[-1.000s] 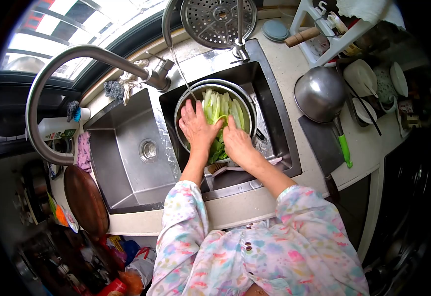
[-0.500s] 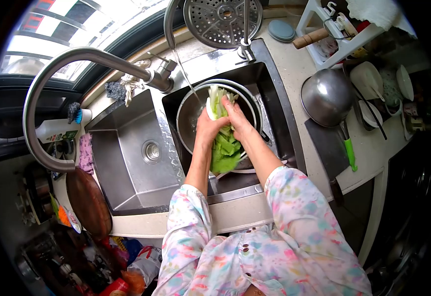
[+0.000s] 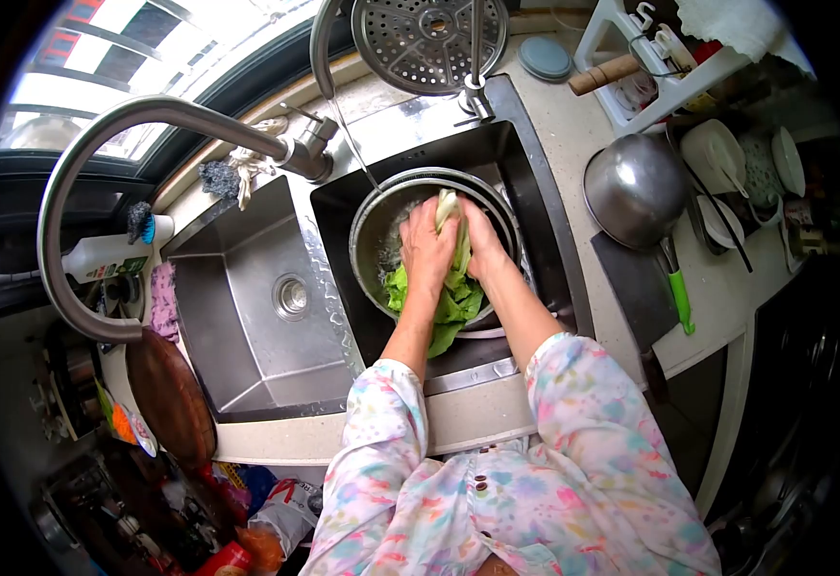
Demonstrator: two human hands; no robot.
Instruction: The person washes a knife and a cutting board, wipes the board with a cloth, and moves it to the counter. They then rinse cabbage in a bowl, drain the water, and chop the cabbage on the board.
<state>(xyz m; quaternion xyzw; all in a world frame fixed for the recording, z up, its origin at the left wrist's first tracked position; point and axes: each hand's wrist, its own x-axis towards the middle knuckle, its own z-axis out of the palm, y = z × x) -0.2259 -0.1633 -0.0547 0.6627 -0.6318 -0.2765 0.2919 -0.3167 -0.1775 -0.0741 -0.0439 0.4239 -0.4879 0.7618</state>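
Both hands are over a round metal basin (image 3: 360,257) in the right sink bowl. My left hand (image 3: 426,242) is closed around the pale stem end of a head of lettuce (image 3: 456,300). My right hand (image 3: 482,242) grips the same lettuce from the right, its fingertips mostly hidden. Green leaves hang down between my wrists, over the near rim of the basin. Water runs from a curved faucet (image 3: 322,58) into the basin's far left side, where the surface looks bubbly.
Left is a second sink bowl (image 3: 247,288) with a drain, under a large arched faucet (image 3: 55,202). A perforated steamer plate (image 3: 429,43) stands behind. On the right counter are an upturned metal bowl (image 3: 636,187), a cleaver (image 3: 631,288) and a green-handled tool (image 3: 679,300).
The lettuce has moved lower into the basin and its leaves have bunched. My left hand has turned over the stem end, and the basin has shifted slightly right and down in view.
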